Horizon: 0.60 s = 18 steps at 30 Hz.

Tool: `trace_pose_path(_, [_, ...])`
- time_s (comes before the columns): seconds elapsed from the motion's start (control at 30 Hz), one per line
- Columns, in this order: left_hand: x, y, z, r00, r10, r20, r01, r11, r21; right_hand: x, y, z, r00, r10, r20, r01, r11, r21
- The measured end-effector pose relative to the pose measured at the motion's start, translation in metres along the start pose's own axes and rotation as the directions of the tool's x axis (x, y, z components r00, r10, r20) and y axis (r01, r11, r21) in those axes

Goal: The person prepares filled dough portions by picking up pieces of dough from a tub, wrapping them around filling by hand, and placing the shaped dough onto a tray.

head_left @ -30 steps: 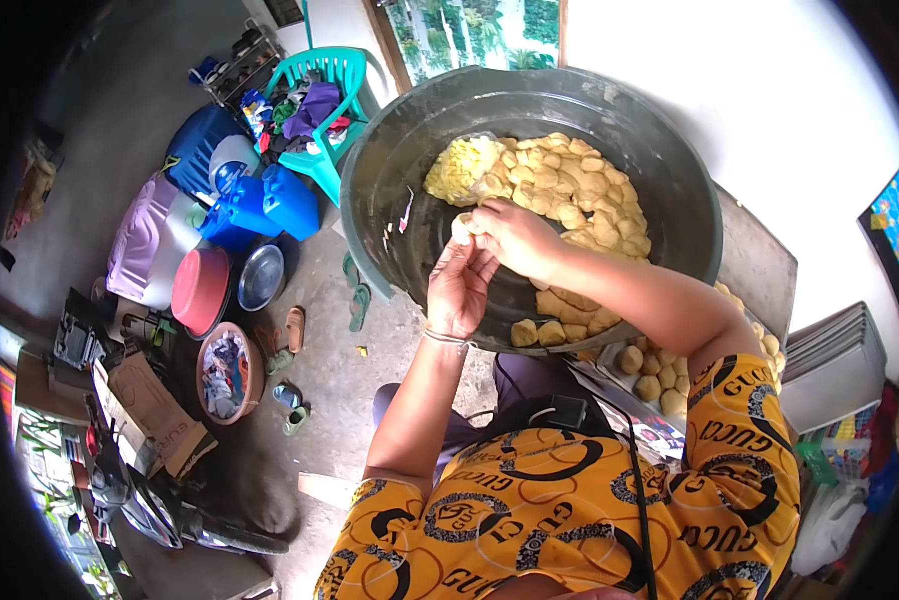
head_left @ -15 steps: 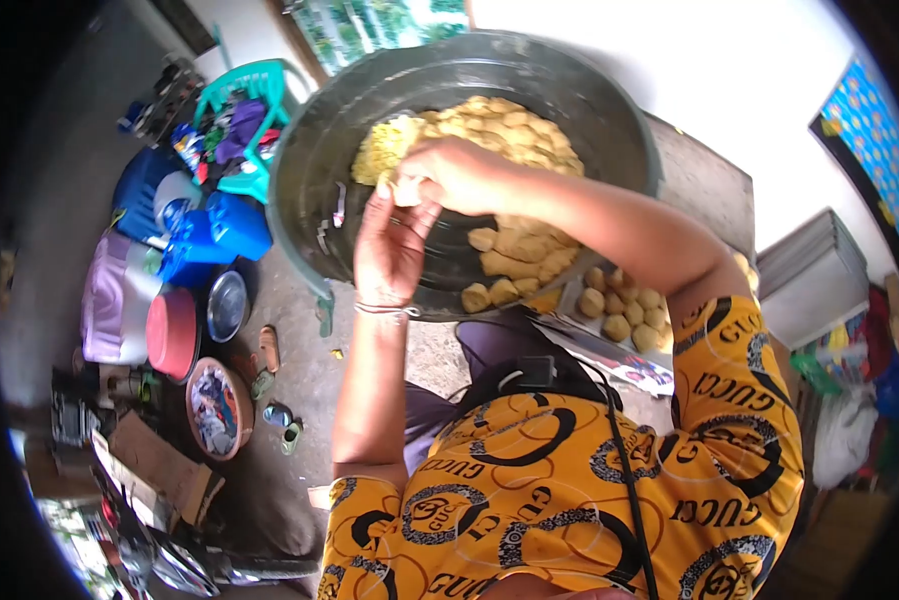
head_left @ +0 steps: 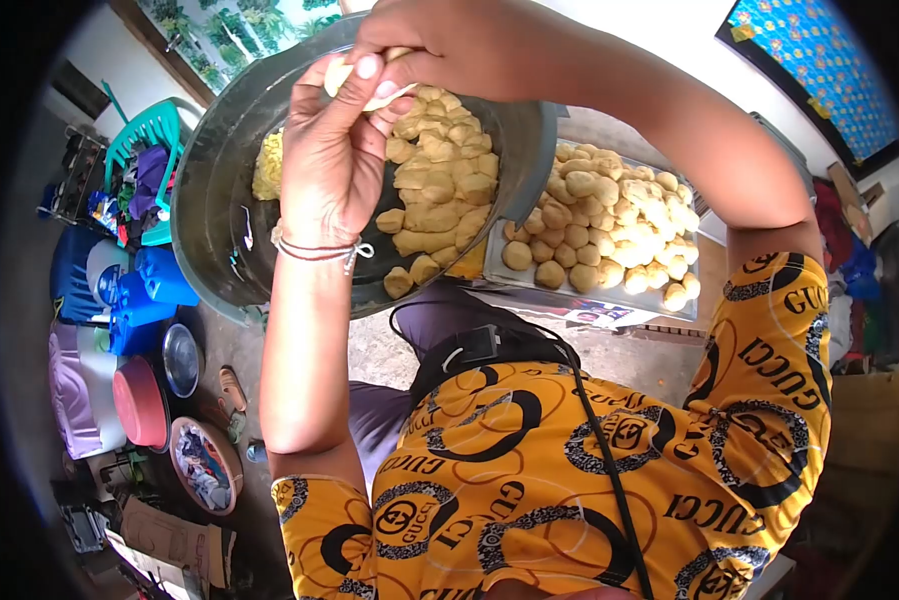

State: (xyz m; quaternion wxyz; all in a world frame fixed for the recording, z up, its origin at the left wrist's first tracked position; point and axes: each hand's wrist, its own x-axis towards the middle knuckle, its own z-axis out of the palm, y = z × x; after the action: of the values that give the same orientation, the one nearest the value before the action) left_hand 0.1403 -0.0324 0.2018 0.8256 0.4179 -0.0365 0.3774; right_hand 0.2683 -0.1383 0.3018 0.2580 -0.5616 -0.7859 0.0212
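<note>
Up above the basin, my left hand [head_left: 331, 170] and my right hand [head_left: 416, 48] meet around a small piece of pale yellow dough [head_left: 338, 76]. The fingers and thumbs of both hands press it from either side, and much of it is hidden behind them. Below is a large dark basin [head_left: 214, 235]. Many flattened and lumpy dough pieces [head_left: 439, 180] lie along its right side, and a heap of yellow shredded filling [head_left: 269, 170] sits at its left, partly covered by my left forearm.
Right of the basin, a tray [head_left: 496, 262] bears a pile of rounded dough balls [head_left: 609, 225]. To the left stand a green chair [head_left: 159, 125] with clothes, blue containers [head_left: 149, 300], a red tub [head_left: 141, 400] and a basin of cloth [head_left: 234, 455].
My view has swung to the right, bringing the whole tray of dough balls into sight. Both hands have risen in view, still together on the dough piece.
</note>
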Motion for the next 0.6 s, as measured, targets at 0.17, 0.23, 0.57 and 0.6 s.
trace_pose_path(0.17, [-0.019,-0.006,0.011,0.977,-0.204,0.056,0.206,0.978,-0.035,-0.02,0.022,-0.005,0.978,0.202,-0.048,-0.207,0.963,-0.171])
trace_pose_path(0.23, [-0.028,-0.002,-0.008,0.963,-0.263,0.064,0.259,0.964,0.063,-0.05,0.046,-0.013,0.941,0.265,-0.21,-0.286,0.955,-0.077])
trace_pose_path(0.57, [-0.08,0.001,-0.119,0.925,-0.221,-0.311,0.279,0.947,0.158,-0.275,0.14,-0.023,0.267,0.939,-0.216,-0.125,0.256,0.959])
trace_pose_path(0.6, [-0.083,-0.002,-0.126,0.924,-0.24,-0.298,0.302,0.936,0.182,-0.286,0.141,-0.011,0.259,0.939,-0.226,-0.11,0.261,0.959])
